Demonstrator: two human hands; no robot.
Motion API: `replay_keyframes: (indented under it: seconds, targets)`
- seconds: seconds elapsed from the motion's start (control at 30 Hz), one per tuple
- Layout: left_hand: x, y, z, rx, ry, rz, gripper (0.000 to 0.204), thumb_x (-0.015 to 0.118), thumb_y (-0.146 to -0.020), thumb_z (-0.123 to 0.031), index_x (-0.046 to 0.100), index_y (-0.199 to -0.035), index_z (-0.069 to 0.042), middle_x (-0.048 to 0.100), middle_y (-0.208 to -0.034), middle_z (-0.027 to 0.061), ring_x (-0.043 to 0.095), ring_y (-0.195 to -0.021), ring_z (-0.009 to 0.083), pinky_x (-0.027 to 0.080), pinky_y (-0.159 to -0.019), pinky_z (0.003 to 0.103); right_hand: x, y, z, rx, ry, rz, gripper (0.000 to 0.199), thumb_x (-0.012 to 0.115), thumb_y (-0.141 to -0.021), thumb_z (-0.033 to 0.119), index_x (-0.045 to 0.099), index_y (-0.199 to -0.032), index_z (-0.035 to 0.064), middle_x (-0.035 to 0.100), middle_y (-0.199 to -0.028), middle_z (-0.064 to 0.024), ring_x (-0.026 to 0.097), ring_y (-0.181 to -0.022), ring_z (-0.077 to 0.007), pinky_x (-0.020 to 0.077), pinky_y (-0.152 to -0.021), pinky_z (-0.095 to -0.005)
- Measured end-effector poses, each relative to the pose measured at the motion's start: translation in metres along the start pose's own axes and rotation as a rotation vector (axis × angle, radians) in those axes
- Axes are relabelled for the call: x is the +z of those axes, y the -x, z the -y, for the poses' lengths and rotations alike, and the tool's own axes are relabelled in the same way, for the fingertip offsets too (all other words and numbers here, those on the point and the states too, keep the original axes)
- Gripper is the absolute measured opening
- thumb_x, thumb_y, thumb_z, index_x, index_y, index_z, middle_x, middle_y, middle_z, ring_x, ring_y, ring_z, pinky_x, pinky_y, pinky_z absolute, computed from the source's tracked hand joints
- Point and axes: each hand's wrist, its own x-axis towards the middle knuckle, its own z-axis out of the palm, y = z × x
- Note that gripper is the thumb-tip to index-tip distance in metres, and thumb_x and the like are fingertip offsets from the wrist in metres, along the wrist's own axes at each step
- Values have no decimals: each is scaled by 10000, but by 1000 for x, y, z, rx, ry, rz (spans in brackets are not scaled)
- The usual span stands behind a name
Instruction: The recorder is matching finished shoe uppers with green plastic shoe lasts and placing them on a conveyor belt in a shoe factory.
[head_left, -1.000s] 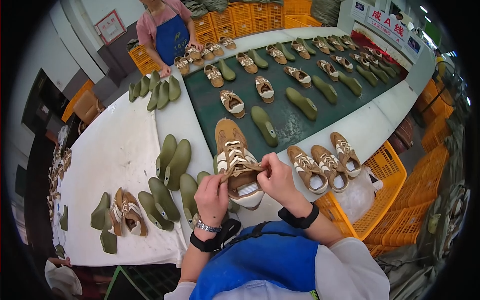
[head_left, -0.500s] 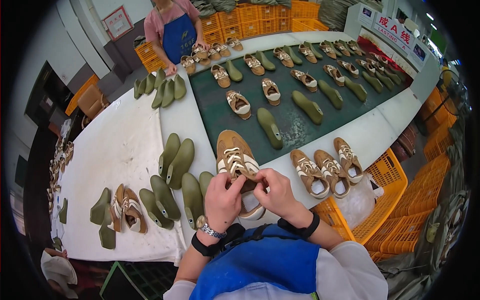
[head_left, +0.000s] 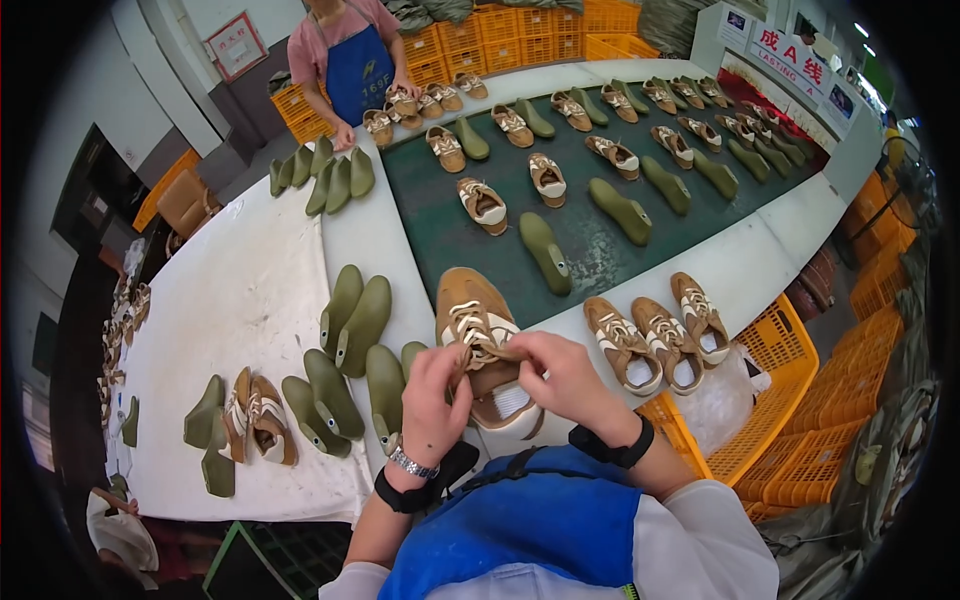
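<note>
Obs. Dark green conveyor belt (head_left: 600, 240) runs away up the middle of the room, carrying tan sneaker uppers and olive green shoe lasts (head_left: 545, 252) in loose rows. White worktable (head_left: 230, 300) flanks it on the left, with more lasts standing in pairs. Orange crates (head_left: 800, 420) sit low at the right. A second person in a blue apron (head_left: 355, 70) works at the far end of the belt.

Obs. Three finished-looking tan sneakers (head_left: 660, 335) lie side by side on the white edge, just right of the worker's hands.

Obs. The worker holds a tan-and-white sneaker (head_left: 480, 345) at the near belt edge, directly in front of the chest. Long axis runs near-to-far; toe points away from the worker, tilted slightly left, heel opening toward the body.

Obs. Left hand (head_left: 435, 395) is closed, fingers pinched on the white laces at the tongue. Right hand (head_left: 560, 375) is likewise closed, pinching the lace from the other side and partly covering the heel opening. Watch on left wrist, dark band on right.

Judgement: lacing appears in hand. Doing it well likely calls for even tension on both ends, laces flat and untwisted, and the shoe kept steady against the table edge so the upper does not skew.
</note>
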Motion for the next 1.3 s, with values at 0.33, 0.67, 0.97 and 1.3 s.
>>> replay_keyframes:
  seconds: [0.33, 0.67, 0.97, 1.3]
  targets:
    - [13, 18, 22, -139, 42, -268, 310, 613, -747, 31, 517, -1038, -12, 600, -824, 121, 618, -710, 234, 506, -649, 310, 14, 11, 3, 24, 213, 389, 463, 532, -747, 5, 557, -1177, 174, 521, -900, -93, 573, -764, -273, 492, -673, -368]
    - [-23, 39, 49, -277, -342, -259, 263, 570, -747, -7, 533, -1006, -31, 546, -841, 149, 550, -751, 338, 452, -658, 405, 58, 10, -35, 380, -223, 503, 380, 515, -892, 278, 478, -1257, 180, 588, -871, -121, 597, -768, -296, 483, -665, -386]
    - [-75, 80, 68, -402, -466, -424, 263, 546, -750, 27, 532, -1010, -12, 509, -807, 135, 537, -701, 290, 450, -636, 353, 162, 40, -79, 74, 345, 1015, 321, 472, -862, 375, 494, -1131, 201, 620, -675, -149, 615, -627, -361, 474, -554, -489]
    - [-80, 103, 75, -534, -486, -423, 256, 547, -729, 49, 545, -980, -1, 515, -782, 106, 533, -651, 225, 448, -597, 321, 185, -49, -213, 237, 559, 623, 175, 473, -854, 207, 484, -1018, 148, 632, -785, -166, 627, -753, -344, 489, -631, -447]
